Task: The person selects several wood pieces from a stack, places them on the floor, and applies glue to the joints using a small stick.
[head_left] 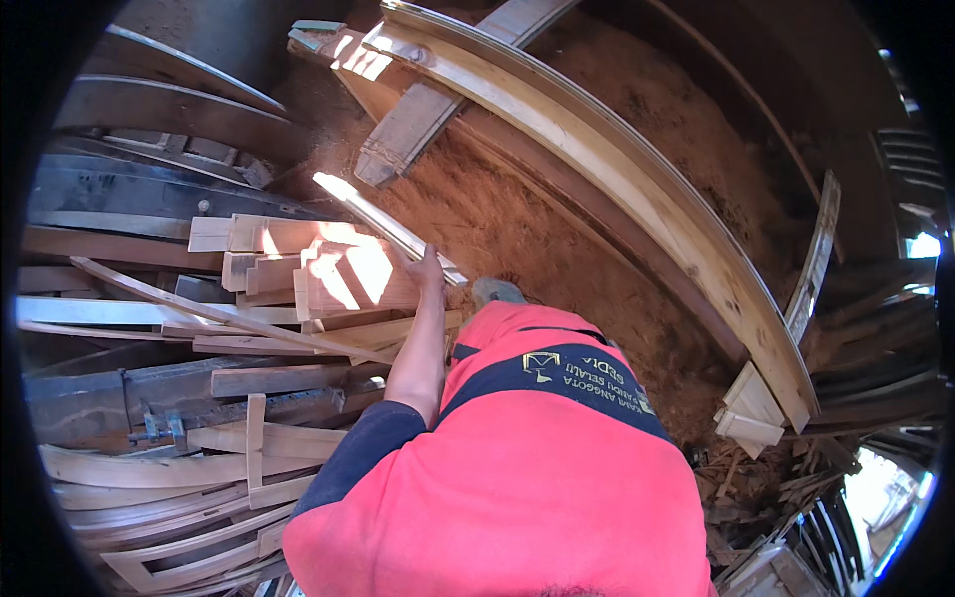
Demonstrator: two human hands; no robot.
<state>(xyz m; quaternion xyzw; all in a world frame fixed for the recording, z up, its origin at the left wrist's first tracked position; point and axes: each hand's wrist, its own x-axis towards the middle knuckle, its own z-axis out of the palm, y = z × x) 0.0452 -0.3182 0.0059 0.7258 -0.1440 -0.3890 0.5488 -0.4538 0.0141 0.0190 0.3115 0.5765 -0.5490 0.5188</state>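
My left hand [428, 269] grips a narrow, pale wooden strip [373, 217] near its lower end. The strip slants up and to the left, its far tip lit brightly by the sun. Just left of the hand, short cut wooden blocks [358, 284] lie piled with sunlit faces. The fingers are partly hidden, but the hand looks closed round the strip. My right hand is out of view, behind my red-shirted body.
A long light-coloured plank [607, 169] runs diagonally across the right, over a grey wooden crosspiece [408, 134]. Brown sawdust covers the floor [517, 219]. Stacked boards [149, 497] fill the left side, with a metal clamp bar [229, 416] among them. Wood scraps [751, 423] lie at right.
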